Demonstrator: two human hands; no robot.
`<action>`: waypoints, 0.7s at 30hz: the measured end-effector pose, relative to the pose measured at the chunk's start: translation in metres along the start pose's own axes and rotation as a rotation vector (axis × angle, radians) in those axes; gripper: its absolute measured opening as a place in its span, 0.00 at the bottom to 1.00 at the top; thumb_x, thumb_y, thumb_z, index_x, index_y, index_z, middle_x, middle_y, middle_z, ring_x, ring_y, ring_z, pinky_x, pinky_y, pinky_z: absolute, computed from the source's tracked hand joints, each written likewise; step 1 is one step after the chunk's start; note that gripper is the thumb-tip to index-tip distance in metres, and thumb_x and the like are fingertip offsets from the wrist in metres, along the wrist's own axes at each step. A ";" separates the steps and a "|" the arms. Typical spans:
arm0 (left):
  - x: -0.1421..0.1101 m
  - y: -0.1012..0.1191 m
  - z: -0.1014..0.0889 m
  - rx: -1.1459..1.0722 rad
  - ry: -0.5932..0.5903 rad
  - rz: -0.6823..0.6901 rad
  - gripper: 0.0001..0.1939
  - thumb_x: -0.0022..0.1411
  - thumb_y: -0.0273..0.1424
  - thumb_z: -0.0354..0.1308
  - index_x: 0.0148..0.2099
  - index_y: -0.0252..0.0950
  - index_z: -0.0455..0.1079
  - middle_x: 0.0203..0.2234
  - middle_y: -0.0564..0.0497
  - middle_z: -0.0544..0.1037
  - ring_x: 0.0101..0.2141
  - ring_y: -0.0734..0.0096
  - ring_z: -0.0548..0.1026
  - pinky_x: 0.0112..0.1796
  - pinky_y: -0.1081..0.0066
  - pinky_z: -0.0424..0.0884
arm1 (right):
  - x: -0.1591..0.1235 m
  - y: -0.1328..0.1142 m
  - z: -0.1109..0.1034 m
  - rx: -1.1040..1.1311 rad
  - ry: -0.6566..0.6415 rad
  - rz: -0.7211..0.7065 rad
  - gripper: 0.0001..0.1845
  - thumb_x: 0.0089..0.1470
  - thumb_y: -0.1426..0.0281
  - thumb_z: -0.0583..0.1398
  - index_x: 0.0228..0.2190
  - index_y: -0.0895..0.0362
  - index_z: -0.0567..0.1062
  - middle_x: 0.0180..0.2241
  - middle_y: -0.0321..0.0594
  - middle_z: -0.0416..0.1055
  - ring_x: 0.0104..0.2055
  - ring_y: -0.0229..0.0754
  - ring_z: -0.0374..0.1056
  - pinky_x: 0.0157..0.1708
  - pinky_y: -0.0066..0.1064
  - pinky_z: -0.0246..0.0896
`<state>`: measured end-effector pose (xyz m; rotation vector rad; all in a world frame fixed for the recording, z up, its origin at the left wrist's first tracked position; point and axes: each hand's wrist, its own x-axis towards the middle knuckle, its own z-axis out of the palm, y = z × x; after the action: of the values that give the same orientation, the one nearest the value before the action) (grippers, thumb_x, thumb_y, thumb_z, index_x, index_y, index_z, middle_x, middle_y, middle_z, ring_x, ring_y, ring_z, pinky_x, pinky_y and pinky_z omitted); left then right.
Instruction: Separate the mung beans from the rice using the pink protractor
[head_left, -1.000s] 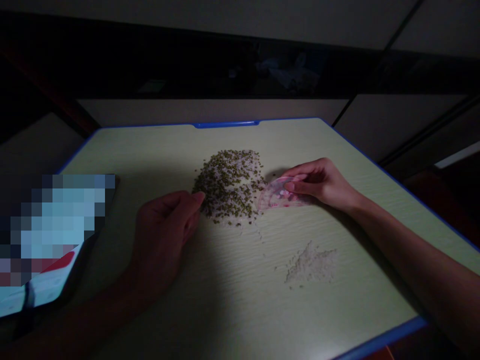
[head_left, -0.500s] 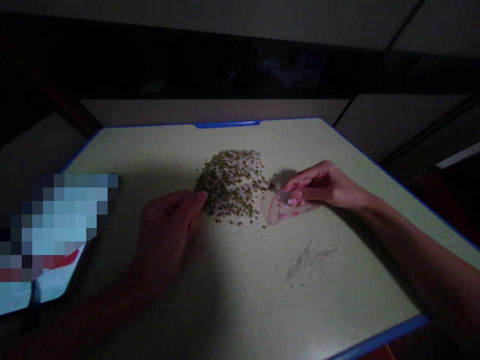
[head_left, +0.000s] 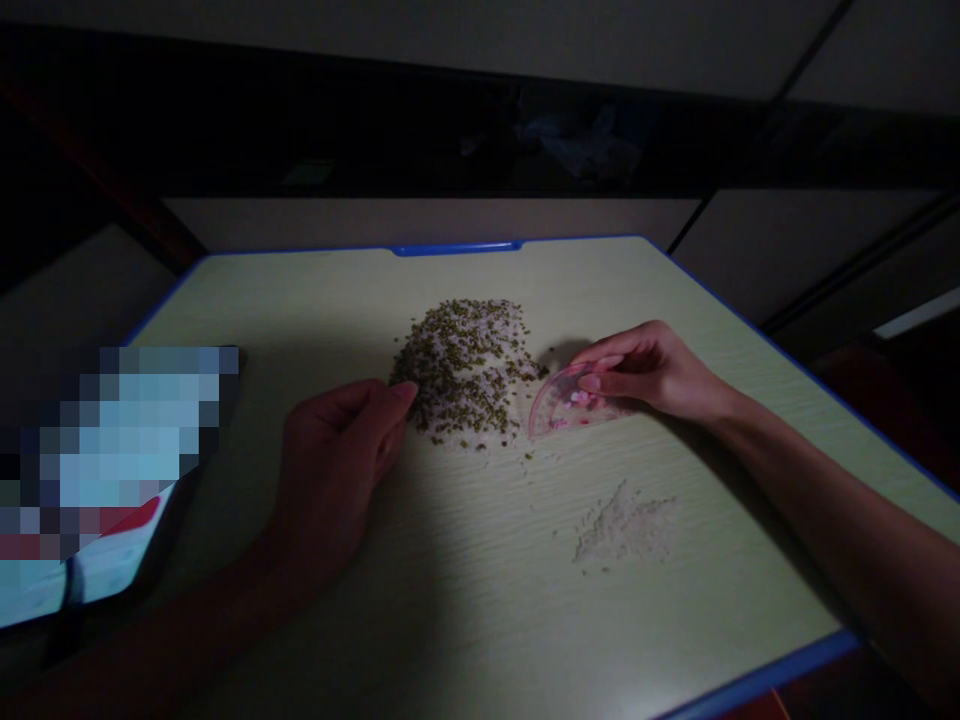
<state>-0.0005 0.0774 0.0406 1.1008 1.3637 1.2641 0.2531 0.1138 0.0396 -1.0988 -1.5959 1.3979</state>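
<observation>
A pile of green beans mixed with white grains that look like rice (head_left: 465, 370) lies mid-table. At its right edge, my right hand (head_left: 652, 372) pinches a clear pink protractor (head_left: 574, 403) with a flower print, tilted with its curved side toward the pile. My left hand (head_left: 345, 455) is closed at the pile's left edge, thumb pressed against the fingers; whatever it may hold is hidden. A smaller heap of white grains (head_left: 628, 530) lies nearer me on the right, with a few loose beans around it.
The pale wood-grain table (head_left: 480, 620) has a blue rim and a blue handle-like strip (head_left: 457, 248) at its far edge. A lit tablet-like screen (head_left: 135, 480), partly blurred out, stands at the left. Behind the table are dark cabinet panels (head_left: 435, 220).
My right hand drew the protractor a little right and toward me, away from the pile, then shifted it slightly back left. A few beans moved right at the pile's edge. My left hand barely moved.
</observation>
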 end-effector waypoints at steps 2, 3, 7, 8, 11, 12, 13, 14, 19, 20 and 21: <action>-0.001 0.001 0.000 -0.008 0.003 -0.003 0.20 0.46 0.32 0.58 0.11 0.38 0.52 0.07 0.60 0.52 0.12 0.80 0.49 0.14 0.72 0.44 | -0.001 0.000 0.001 0.004 -0.028 0.006 0.08 0.40 0.76 0.66 0.28 0.57 0.80 0.18 0.34 0.75 0.17 0.31 0.66 0.16 0.21 0.60; -0.001 0.001 0.000 -0.011 0.004 -0.006 0.20 0.46 0.32 0.58 0.11 0.38 0.52 0.07 0.60 0.52 0.12 0.80 0.49 0.14 0.72 0.44 | -0.001 0.000 0.001 0.004 -0.047 0.011 0.08 0.40 0.76 0.66 0.28 0.57 0.80 0.19 0.35 0.75 0.17 0.31 0.67 0.17 0.22 0.61; -0.001 0.002 0.001 -0.001 -0.004 -0.012 0.20 0.46 0.33 0.58 0.11 0.37 0.53 0.07 0.60 0.52 0.12 0.80 0.49 0.13 0.72 0.44 | -0.003 -0.002 0.002 -0.014 -0.113 0.047 0.08 0.40 0.75 0.66 0.28 0.58 0.80 0.20 0.36 0.76 0.19 0.33 0.68 0.20 0.24 0.63; -0.001 0.001 0.001 0.006 -0.005 -0.011 0.20 0.46 0.33 0.58 0.11 0.37 0.53 0.07 0.60 0.52 0.12 0.81 0.49 0.13 0.72 0.44 | -0.003 -0.002 0.003 -0.017 -0.122 0.054 0.08 0.40 0.75 0.66 0.28 0.58 0.80 0.20 0.36 0.76 0.19 0.33 0.67 0.20 0.24 0.63; 0.000 0.001 0.002 0.001 -0.011 -0.004 0.20 0.47 0.32 0.58 0.12 0.37 0.52 0.07 0.60 0.52 0.12 0.81 0.50 0.13 0.73 0.44 | -0.004 -0.004 0.006 -0.012 -0.139 0.071 0.08 0.39 0.75 0.66 0.28 0.59 0.80 0.20 0.36 0.76 0.18 0.31 0.66 0.19 0.23 0.62; 0.000 0.001 0.002 -0.010 -0.011 -0.002 0.20 0.47 0.32 0.58 0.11 0.37 0.52 0.07 0.60 0.52 0.12 0.81 0.49 0.14 0.73 0.45 | -0.004 -0.004 0.007 -0.007 -0.141 0.077 0.08 0.39 0.75 0.66 0.28 0.59 0.80 0.20 0.36 0.76 0.18 0.31 0.66 0.19 0.23 0.62; 0.000 0.001 0.002 -0.018 -0.011 -0.003 0.20 0.46 0.32 0.58 0.11 0.37 0.53 0.07 0.60 0.52 0.12 0.81 0.49 0.13 0.73 0.44 | -0.004 -0.004 0.008 -0.002 -0.140 0.082 0.07 0.40 0.75 0.66 0.28 0.59 0.80 0.20 0.36 0.76 0.18 0.31 0.66 0.19 0.23 0.62; 0.000 0.001 0.002 -0.022 -0.010 -0.005 0.20 0.46 0.32 0.58 0.11 0.37 0.53 0.07 0.61 0.52 0.11 0.81 0.49 0.13 0.73 0.44 | -0.004 -0.004 0.009 0.003 -0.136 0.085 0.08 0.40 0.75 0.66 0.28 0.59 0.80 0.20 0.36 0.75 0.18 0.31 0.66 0.19 0.23 0.62; 0.000 0.001 0.002 -0.008 -0.009 0.006 0.20 0.47 0.32 0.58 0.11 0.37 0.52 0.07 0.60 0.52 0.12 0.81 0.49 0.13 0.73 0.44 | -0.002 -0.005 0.004 -0.001 -0.063 0.054 0.06 0.39 0.76 0.65 0.25 0.57 0.80 0.19 0.35 0.75 0.17 0.32 0.66 0.17 0.24 0.60; 0.000 0.001 0.002 -0.012 -0.010 0.007 0.20 0.46 0.32 0.58 0.11 0.37 0.52 0.07 0.60 0.52 0.12 0.81 0.49 0.14 0.72 0.44 | -0.002 -0.006 0.002 -0.009 -0.033 0.046 0.06 0.38 0.77 0.65 0.25 0.57 0.80 0.18 0.35 0.75 0.17 0.32 0.65 0.16 0.24 0.59; 0.000 0.001 0.002 -0.015 -0.012 0.005 0.20 0.46 0.32 0.59 0.11 0.37 0.52 0.07 0.60 0.52 0.12 0.81 0.49 0.14 0.72 0.44 | -0.002 -0.007 0.001 -0.018 -0.001 0.040 0.07 0.38 0.78 0.65 0.24 0.56 0.80 0.17 0.34 0.74 0.16 0.32 0.65 0.15 0.24 0.58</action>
<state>0.0016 0.0777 0.0417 1.1003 1.3408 1.2674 0.2524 0.1113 0.0466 -1.1462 -1.5986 1.4123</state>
